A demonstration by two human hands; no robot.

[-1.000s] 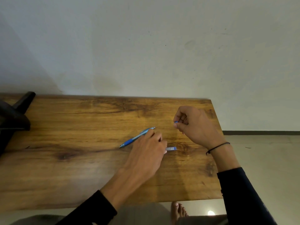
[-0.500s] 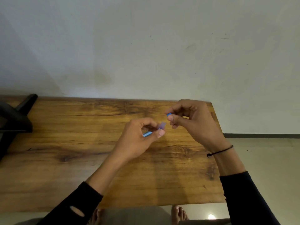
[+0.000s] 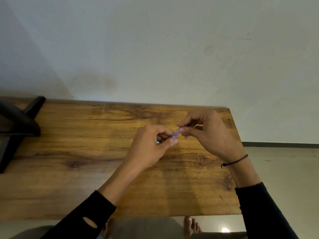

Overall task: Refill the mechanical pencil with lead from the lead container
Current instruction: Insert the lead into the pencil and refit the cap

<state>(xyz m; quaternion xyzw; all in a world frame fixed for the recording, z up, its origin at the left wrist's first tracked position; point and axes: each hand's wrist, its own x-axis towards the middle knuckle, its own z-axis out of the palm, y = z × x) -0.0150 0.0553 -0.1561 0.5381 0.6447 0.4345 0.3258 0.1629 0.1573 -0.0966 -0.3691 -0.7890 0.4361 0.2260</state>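
Above the middle of the wooden worktop [image 3: 86,169], both hands meet in mid-air.

Item 1: lead container [image 3: 175,133]. Small translucent blue-tinted case, held clear of the worktop between the two hands. Left hand [image 3: 151,145] pinches its lower end with thumb and forefinger closed on it; a blue end shows below the palm. Judged very light, rigid thin plastic, smooth and apt to slip; best held by its flat sides, near the end away from the opening.

Item 2: small blue piece [image 3: 179,128], probably the container's cap, at the upper end of the case. Right hand [image 3: 207,133] has its fingers [image 3: 183,130] narrowed on it in a fine pinch. Whether the piece is seated on the case or just touching it cannot be told.

Item 3: leads. Not visible. Judged brittle; they call for a gentle tilt, not a shake.

Item 4: mechanical pencil. Not clearly visible; possibly hidden behind the left hand.

Item 5: black stand [image 3: 17,128], far left of the worktop, well apart from the hands.
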